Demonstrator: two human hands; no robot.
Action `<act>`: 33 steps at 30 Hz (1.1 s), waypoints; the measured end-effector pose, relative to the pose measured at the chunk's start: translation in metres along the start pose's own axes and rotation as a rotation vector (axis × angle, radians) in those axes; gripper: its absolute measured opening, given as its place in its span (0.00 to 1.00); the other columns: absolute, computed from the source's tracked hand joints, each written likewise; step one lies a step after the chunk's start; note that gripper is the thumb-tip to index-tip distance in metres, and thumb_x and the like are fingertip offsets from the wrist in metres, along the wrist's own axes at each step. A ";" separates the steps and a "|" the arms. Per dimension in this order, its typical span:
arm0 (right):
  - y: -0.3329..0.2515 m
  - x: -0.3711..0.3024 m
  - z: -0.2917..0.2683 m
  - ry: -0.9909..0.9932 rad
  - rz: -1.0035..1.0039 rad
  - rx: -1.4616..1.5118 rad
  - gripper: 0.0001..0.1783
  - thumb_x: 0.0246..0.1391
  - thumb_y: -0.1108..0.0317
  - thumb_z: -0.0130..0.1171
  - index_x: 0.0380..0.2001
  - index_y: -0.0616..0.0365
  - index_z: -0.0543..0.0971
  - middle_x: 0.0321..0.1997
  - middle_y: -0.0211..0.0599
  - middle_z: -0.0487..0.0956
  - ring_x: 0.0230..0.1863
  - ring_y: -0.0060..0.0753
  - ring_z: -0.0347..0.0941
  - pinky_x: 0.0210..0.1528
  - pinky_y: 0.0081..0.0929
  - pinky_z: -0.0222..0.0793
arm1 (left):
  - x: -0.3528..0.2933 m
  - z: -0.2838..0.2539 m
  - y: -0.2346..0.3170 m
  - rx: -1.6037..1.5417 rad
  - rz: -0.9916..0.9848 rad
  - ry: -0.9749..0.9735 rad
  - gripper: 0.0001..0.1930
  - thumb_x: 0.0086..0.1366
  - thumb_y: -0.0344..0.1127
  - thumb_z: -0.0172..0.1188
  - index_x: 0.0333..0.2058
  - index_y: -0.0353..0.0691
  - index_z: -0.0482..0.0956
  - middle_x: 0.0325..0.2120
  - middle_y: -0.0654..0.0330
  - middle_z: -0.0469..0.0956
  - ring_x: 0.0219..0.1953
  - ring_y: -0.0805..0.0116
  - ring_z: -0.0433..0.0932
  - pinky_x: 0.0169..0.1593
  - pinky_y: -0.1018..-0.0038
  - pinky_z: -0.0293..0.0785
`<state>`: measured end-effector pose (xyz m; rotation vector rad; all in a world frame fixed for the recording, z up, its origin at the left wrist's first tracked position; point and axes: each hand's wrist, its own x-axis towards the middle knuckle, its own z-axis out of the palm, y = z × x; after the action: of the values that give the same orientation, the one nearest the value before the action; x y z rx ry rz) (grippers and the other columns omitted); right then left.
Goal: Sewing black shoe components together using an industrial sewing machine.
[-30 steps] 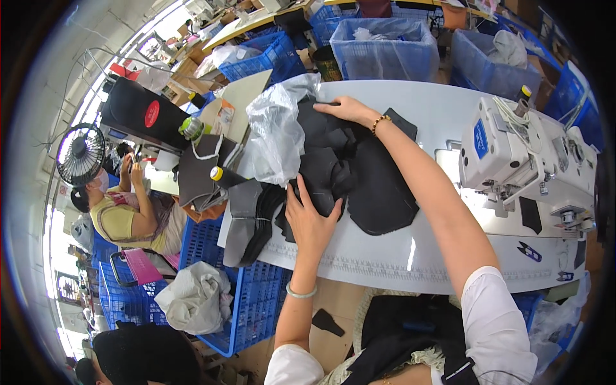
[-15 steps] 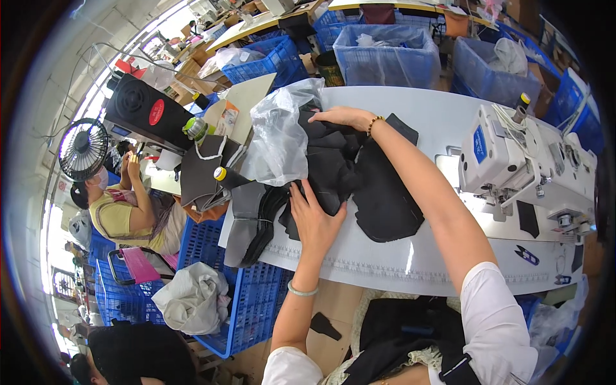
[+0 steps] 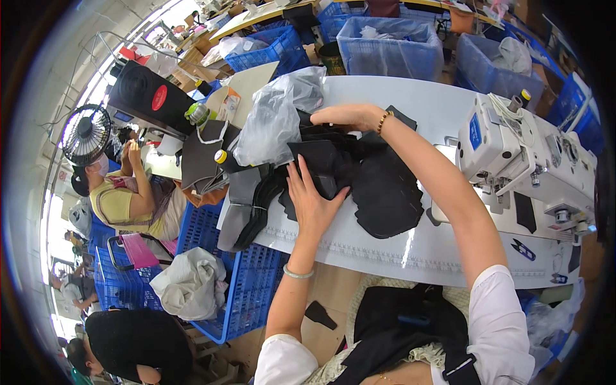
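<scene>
A loose pile of black fabric pieces (image 3: 327, 168) lies on the white table, partly under a clear plastic bag (image 3: 266, 131). My left hand (image 3: 314, 202) rests against the pile's near side, thumb and fingers spread, with a black piece standing up at the fingertips. At the far side my right hand (image 3: 350, 117) reaches over the pile with its fingers stretched to the left; their undersides are hidden. Right of the pile lies a flat stack of larger black cut pieces (image 3: 388, 196). A tied bundle of grey and black pieces (image 3: 247, 208) sits left of my left hand.
A white sewing machine (image 3: 526, 151) stands at the right, with thread snips (image 3: 523, 250) near it. A ruler strip (image 3: 359, 255) runs along the table's front edge. Blue crates (image 3: 253, 295) stand at the left and beyond the table. A person in yellow (image 3: 128, 205) sits at the left.
My right hand has shifted slightly and its fingers lie flatter above the pile. The black pieces between my hands have moved, one now more upright. The plastic bag has slid a little left.
</scene>
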<state>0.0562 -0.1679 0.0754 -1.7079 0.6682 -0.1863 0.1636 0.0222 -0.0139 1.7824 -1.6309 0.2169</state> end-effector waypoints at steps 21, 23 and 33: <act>-0.043 -0.165 0.059 0.550 -0.642 0.038 0.18 0.63 0.65 0.34 0.36 0.69 0.70 0.62 0.46 0.63 0.46 0.40 0.69 0.53 0.27 0.62 | 0.037 -0.035 0.067 -0.224 0.473 0.246 0.55 0.30 0.37 0.76 0.59 0.31 0.55 0.63 0.30 0.44 0.64 0.30 0.47 0.63 0.44 0.47; -0.018 -0.195 0.064 0.546 -0.614 0.070 0.17 0.61 0.64 0.38 0.41 0.68 0.70 0.62 0.46 0.62 0.47 0.38 0.69 0.53 0.27 0.62 | 0.024 -0.043 0.086 -0.191 0.524 0.226 0.50 0.30 0.37 0.76 0.54 0.32 0.60 0.62 0.30 0.45 0.64 0.30 0.47 0.63 0.42 0.47; 0.118 -0.382 0.130 0.610 -0.239 0.498 0.48 0.29 0.74 0.50 0.64 0.65 0.55 0.63 0.41 0.63 0.66 0.32 0.54 0.67 0.27 0.45 | -0.113 -0.001 0.165 -0.096 0.816 0.212 0.36 0.59 0.60 0.48 0.62 0.90 0.40 0.58 0.57 0.63 0.59 0.59 0.65 0.62 0.44 0.50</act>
<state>-0.2351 0.1303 0.0193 -1.2326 0.7735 -0.9874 -0.0103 0.1208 -0.0140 0.8997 -2.0766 0.6538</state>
